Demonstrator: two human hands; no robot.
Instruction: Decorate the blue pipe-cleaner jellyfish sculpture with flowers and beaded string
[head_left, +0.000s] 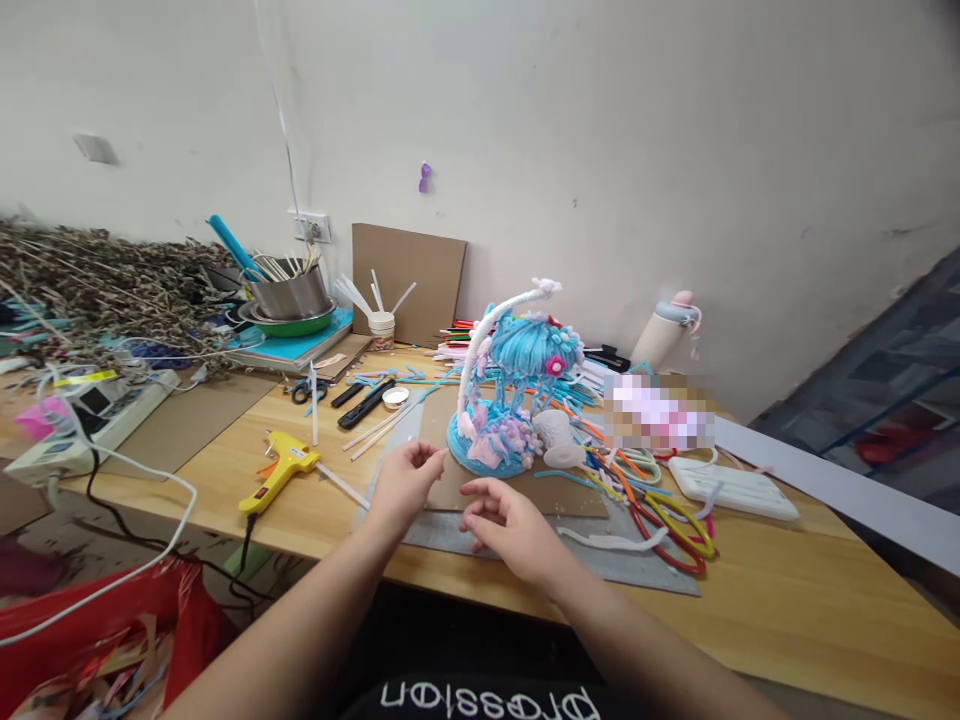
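Observation:
A blue and pink pipe-cleaner figure (517, 395) with a white arch stands on a brown cardboard sheet (592, 498) near the table's front edge. My left hand (405, 485) hovers just left of the figure's base, thumb and fingers pinched on something thin and pale that I cannot make out. My right hand (510, 530) sits beside it, in front of the figure, with its fingers curled inward and close to the left hand. A white pipe cleaner (615, 540) lies to the right of my right hand.
A yellow glue gun (277, 470) lies left of my hands, its cord dropping off the edge. Coloured pipe cleaners (667, 520) pile up on the right. Scissors (307, 390), a metal pot (289, 295), a power strip (90, 415) and dried twigs (90, 280) fill the left. A red bag (97, 630) sits below.

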